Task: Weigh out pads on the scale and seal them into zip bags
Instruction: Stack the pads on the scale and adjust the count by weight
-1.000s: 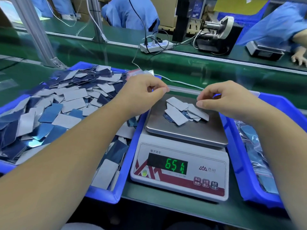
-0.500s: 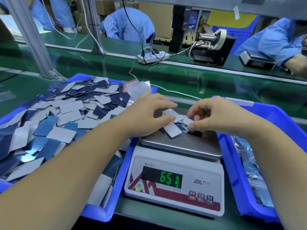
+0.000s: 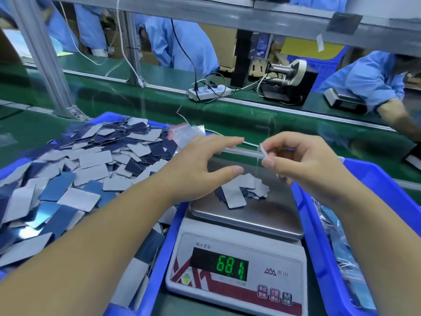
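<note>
The digital scale point(image 3: 237, 277) stands between two blue bins, and its display reads about 68.1. A small heap of grey and dark blue pads point(image 3: 241, 190) lies on its steel pan point(image 3: 262, 215). My left hand point(image 3: 205, 165) hovers over the pan's left side with its fingers stretched out and holds nothing. Above the pan's back right, my right hand point(image 3: 303, 160) pinches a few pads point(image 3: 264, 153) edge-on between thumb and forefinger.
The blue bin point(image 3: 75, 226) on the left is heaped with loose pads, and clear zip bags point(image 3: 186, 133) lie at its far corner. On the right, another blue bin point(image 3: 316, 236) holds filled bags. Behind a green conveyor, people in blue work beside a power strip point(image 3: 208, 92).
Both hands have lifted off the heap on the pan. My right hand now holds a few pads up in the air. The display went from 65.1 to about 68.1.
</note>
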`<state>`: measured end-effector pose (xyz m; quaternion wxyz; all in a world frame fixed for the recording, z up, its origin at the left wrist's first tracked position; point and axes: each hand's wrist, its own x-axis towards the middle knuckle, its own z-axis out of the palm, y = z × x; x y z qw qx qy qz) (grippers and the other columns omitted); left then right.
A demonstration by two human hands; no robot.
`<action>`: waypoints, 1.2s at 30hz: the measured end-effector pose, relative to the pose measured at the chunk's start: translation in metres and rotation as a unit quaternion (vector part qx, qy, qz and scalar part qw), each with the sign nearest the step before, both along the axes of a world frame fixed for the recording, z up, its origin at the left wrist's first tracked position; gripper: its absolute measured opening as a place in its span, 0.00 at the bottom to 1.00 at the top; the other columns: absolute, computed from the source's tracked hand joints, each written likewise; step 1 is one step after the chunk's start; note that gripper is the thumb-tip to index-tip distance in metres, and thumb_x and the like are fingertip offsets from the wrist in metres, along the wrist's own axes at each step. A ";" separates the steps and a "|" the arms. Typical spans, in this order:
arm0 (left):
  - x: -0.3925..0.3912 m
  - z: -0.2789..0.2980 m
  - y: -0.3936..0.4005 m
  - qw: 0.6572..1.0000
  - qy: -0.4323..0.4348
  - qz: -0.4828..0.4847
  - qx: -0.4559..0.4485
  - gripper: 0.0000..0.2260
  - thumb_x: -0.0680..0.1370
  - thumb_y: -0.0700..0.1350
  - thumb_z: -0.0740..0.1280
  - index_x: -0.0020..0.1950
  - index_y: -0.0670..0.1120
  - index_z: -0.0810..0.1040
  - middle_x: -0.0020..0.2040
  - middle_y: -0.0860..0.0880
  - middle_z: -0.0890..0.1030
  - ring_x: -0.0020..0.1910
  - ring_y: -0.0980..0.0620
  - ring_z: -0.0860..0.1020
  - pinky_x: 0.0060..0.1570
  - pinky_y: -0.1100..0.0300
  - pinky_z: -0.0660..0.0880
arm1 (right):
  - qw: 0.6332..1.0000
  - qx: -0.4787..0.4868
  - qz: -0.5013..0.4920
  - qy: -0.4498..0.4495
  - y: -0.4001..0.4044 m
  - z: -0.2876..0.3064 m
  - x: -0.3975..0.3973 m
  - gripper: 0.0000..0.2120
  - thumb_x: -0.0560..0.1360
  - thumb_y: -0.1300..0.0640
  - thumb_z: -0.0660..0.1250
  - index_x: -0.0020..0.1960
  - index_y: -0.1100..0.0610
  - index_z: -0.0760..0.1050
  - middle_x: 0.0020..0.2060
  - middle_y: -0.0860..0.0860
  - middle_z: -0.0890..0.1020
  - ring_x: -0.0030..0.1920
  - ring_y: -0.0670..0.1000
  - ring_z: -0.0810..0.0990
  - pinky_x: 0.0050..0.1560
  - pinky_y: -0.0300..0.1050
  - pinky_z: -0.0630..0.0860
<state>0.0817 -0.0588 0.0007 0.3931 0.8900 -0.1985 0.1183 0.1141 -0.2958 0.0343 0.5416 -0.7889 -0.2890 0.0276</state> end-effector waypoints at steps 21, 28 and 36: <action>-0.007 0.006 -0.010 0.972 0.056 -0.071 -0.219 0.11 0.75 0.35 0.70 0.52 0.50 0.83 0.42 0.47 0.85 0.42 0.53 0.81 0.40 0.53 0.80 | 0.991 0.121 -0.006 -0.051 0.032 -0.020 -0.007 0.12 0.66 0.58 0.78 0.41 0.46 0.77 0.33 0.52 0.80 0.27 0.55 0.79 0.26 0.47 0.76; 0.010 0.015 0.032 0.966 0.030 0.252 -0.054 0.05 0.71 0.43 0.63 0.39 0.45 0.78 0.33 0.48 0.79 0.37 0.49 0.77 0.34 0.58 0.70 | 0.980 -0.097 -0.115 -0.132 0.013 -0.016 0.004 0.07 0.71 0.55 0.78 0.42 0.49 0.79 0.31 0.36 0.79 0.28 0.39 0.72 0.31 0.28 0.68; 0.008 0.015 0.034 0.964 0.086 0.243 0.068 0.17 0.76 0.40 0.62 0.59 0.56 0.83 0.52 0.55 0.78 0.57 0.55 0.74 0.53 0.67 0.71 | 0.950 -0.277 -0.132 -0.056 -0.001 -0.012 0.013 0.08 0.68 0.41 0.75 0.39 0.45 0.80 0.37 0.35 0.81 0.37 0.37 0.78 0.37 0.35 0.71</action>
